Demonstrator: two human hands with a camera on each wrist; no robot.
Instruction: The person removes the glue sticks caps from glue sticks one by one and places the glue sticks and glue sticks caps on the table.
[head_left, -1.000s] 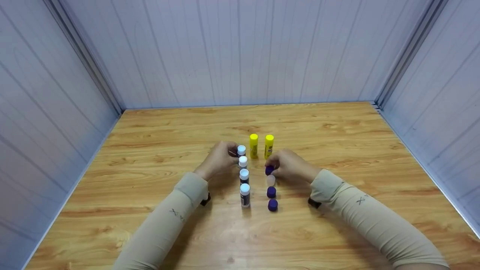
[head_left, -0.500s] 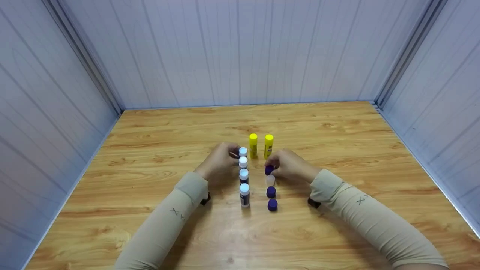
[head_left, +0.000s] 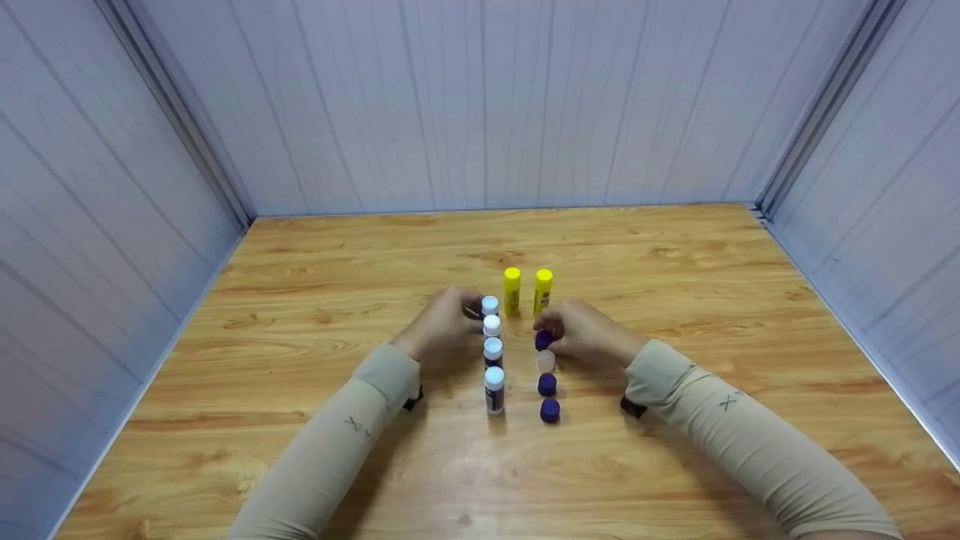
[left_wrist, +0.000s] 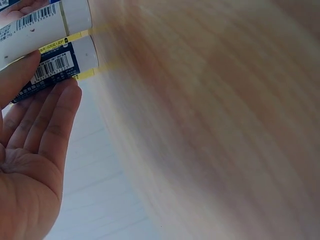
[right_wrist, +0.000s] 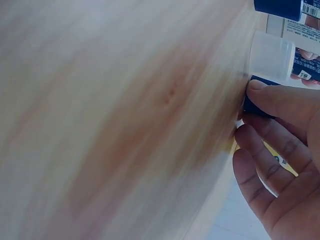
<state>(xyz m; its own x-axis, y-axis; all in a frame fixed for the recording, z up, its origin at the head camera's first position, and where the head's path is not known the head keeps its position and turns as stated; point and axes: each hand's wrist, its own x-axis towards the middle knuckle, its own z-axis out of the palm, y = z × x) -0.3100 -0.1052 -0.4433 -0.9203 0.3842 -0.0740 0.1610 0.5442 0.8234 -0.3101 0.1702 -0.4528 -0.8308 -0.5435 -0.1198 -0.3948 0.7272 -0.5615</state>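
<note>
In the head view, several uncapped glue sticks with white tops stand upright in a row running away from me. My left hand (head_left: 444, 322) pinches the farthest glue stick (head_left: 490, 304) between thumb and fingers; its dark blue barcode label (left_wrist: 52, 69) shows in the left wrist view. A white glue stick (left_wrist: 45, 27) is right beside it. Across from that row lies a line of caps. My right hand (head_left: 583, 330) holds the farthest cap (right_wrist: 258, 102), dark blue, between thumb and fingertips at the table. Next to it is a translucent cap (right_wrist: 271, 57).
Two yellow glue sticks (head_left: 512, 292) stand upright behind the rows, close to both hands. Two more dark blue caps (head_left: 547, 385) sit at the near end of the cap line. White panels (head_left: 480, 105) wall the wooden table (head_left: 337, 262) at the back and sides.
My left hand has brought the farthest glue stick slightly nearer and to the right, in line with its row. The right hand stays at its cap. The head view has shifted a little.
</note>
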